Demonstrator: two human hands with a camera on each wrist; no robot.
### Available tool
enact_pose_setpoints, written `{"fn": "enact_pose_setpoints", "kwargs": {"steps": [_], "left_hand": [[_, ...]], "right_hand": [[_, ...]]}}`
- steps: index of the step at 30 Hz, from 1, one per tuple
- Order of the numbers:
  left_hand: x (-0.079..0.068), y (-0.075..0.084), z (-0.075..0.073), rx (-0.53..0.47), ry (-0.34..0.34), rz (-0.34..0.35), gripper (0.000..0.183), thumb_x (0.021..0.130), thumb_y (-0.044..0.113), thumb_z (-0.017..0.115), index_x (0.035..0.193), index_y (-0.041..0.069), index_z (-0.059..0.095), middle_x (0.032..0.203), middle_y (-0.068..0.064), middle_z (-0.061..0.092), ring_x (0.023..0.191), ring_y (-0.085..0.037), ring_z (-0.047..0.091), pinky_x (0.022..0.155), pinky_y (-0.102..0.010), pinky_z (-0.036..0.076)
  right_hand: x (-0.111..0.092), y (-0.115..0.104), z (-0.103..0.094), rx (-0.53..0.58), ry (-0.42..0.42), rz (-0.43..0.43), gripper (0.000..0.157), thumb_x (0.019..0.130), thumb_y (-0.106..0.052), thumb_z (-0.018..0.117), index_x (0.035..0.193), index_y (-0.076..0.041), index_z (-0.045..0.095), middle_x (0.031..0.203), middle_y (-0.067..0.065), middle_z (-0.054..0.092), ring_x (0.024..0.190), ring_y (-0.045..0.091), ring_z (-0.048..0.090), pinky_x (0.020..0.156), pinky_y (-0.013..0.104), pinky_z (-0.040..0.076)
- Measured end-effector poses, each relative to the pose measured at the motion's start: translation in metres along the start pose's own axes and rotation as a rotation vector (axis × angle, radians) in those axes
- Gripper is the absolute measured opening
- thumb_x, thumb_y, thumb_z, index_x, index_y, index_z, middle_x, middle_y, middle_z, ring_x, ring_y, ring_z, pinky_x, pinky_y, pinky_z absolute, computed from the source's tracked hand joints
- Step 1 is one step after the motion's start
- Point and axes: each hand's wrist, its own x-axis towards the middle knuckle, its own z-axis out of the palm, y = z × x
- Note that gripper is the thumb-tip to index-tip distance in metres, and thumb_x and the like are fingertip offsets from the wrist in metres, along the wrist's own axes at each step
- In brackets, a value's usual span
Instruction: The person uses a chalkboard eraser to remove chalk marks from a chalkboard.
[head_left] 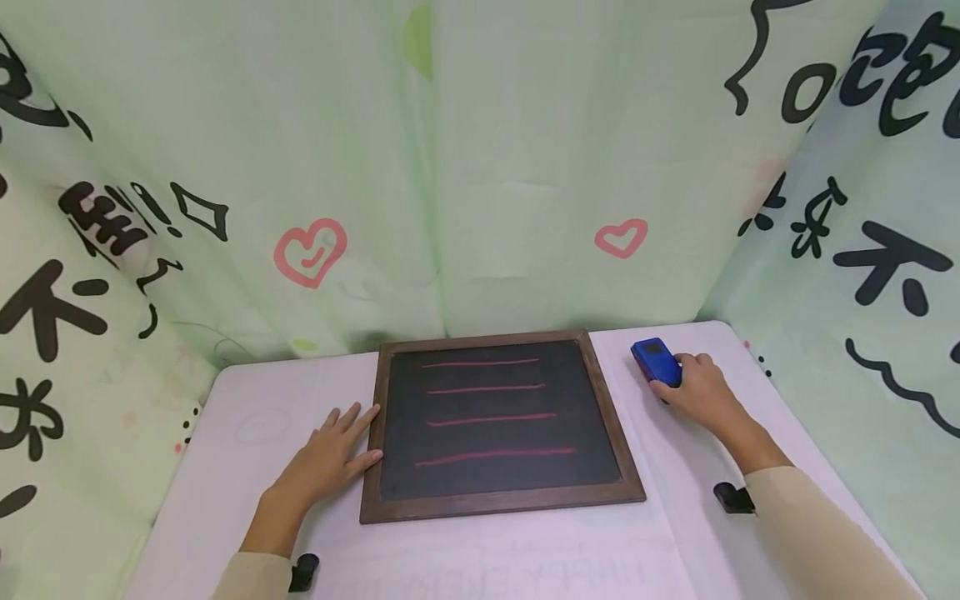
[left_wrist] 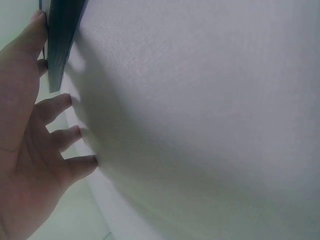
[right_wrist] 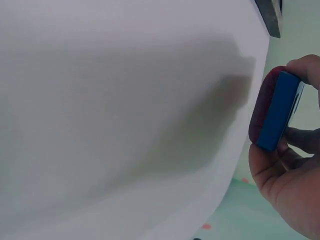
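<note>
A blackboard with a brown wooden frame lies flat on the white table, several pink chalk lines drawn across it. My left hand rests at its left edge, thumb and forefinger touching the frame and the other fingertips on the tabletop, spread and fairly straight. Right of the board, my right hand grips a blue board eraser between thumb and fingers. In the right wrist view the eraser shows its dark reddish felt side facing the table, a shadow below it.
The white-covered table ends just behind the board. Pale green curtains with black characters and pink hearts hang at the back and both sides. A black wrist device sits under the right sleeve, another at the left.
</note>
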Motion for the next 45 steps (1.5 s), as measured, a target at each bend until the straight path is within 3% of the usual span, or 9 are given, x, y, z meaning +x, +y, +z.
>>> {"fn": "enact_pose_setpoints", "kwargs": {"steps": [10, 16, 30, 45], "left_hand": [[0.002, -0.002, 0.002, 0.010, 0.012, 0.000, 0.075, 0.101, 0.052, 0.061, 0.163, 0.018, 0.035, 0.163, -0.025, 0.037, 0.147, -0.060, 0.030, 0.107, -0.080, 0.033], [0.001, -0.002, 0.003, 0.006, 0.016, 0.002, 0.075, 0.101, 0.051, 0.061, 0.162, 0.018, 0.035, 0.163, -0.026, 0.037, 0.147, -0.060, 0.030, 0.106, -0.080, 0.033], [0.000, -0.001, 0.001, 0.003, 0.021, 0.002, 0.074, 0.101, 0.050, 0.062, 0.162, 0.017, 0.036, 0.162, -0.026, 0.037, 0.147, -0.061, 0.030, 0.107, -0.080, 0.033], [0.000, -0.003, 0.003, -0.004, 0.026, 0.004, 0.075, 0.100, 0.050, 0.062, 0.163, 0.017, 0.035, 0.163, -0.026, 0.037, 0.148, -0.059, 0.029, 0.108, -0.079, 0.031]], "right_hand": [[0.013, -0.018, -0.031, -0.059, -0.021, -0.085, 0.076, 0.097, -0.029, 0.069, 0.144, 0.022, 0.037, 0.132, 0.044, 0.042, 0.116, 0.058, 0.047, 0.094, 0.070, 0.050], [0.019, -0.028, -0.036, -0.106, -0.043, -0.185, 0.072, 0.097, -0.025, 0.069, 0.147, 0.017, 0.039, 0.135, 0.041, 0.044, 0.121, 0.058, 0.047, 0.098, 0.070, 0.048], [0.038, -0.055, -0.012, -0.101, -0.085, -0.427, 0.056, 0.097, -0.004, 0.068, 0.147, 0.011, 0.047, 0.135, 0.035, 0.053, 0.126, 0.052, 0.053, 0.106, 0.065, 0.045], [0.053, -0.085, 0.009, -0.178, -0.142, -0.441, 0.054, 0.098, 0.001, 0.065, 0.150, 0.002, 0.050, 0.144, 0.028, 0.051, 0.134, 0.046, 0.050, 0.108, 0.059, 0.047]]}}
